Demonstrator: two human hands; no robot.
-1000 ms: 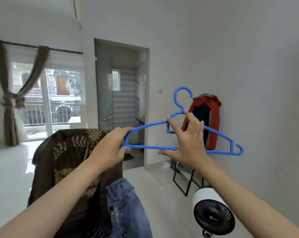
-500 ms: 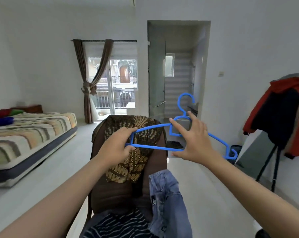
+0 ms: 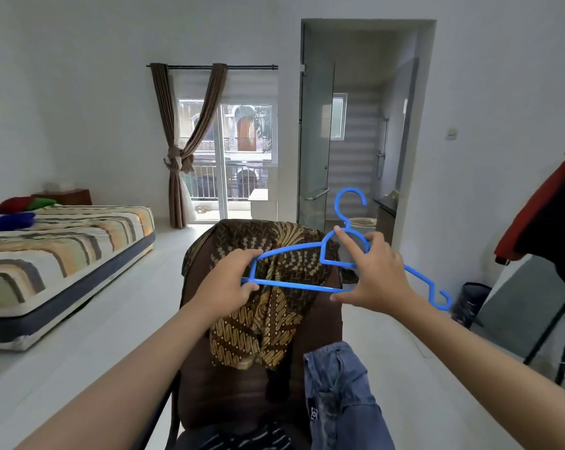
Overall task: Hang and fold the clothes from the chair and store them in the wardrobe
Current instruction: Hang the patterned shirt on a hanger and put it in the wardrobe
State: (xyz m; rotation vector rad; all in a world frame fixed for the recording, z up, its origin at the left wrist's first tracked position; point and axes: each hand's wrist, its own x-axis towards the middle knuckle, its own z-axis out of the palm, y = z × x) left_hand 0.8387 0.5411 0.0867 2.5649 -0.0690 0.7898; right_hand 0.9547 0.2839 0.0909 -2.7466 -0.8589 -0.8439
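Striped bed [image 3: 63,254] at 9 o'clock. Brown chair [image 3: 229,384] at 6, batik shirt [image 3: 268,306] draped over its back, jeans [image 3: 342,394] on its right side. Blue hanger [image 3: 307,251] held above the chair: left hand [image 3: 229,284] fingers closed on its left end, right hand [image 3: 378,274] pinching its centre.

Blue plastic hanger [image 3: 294,285] — upright, airborne before batik-draped brown chair [image 3: 242,394]

A striped bed [image 3: 63,251] sits left, brown curtains [image 3: 183,141] frame the balcony door [image 3: 238,157], bathroom doorway [image 3: 355,125] right.
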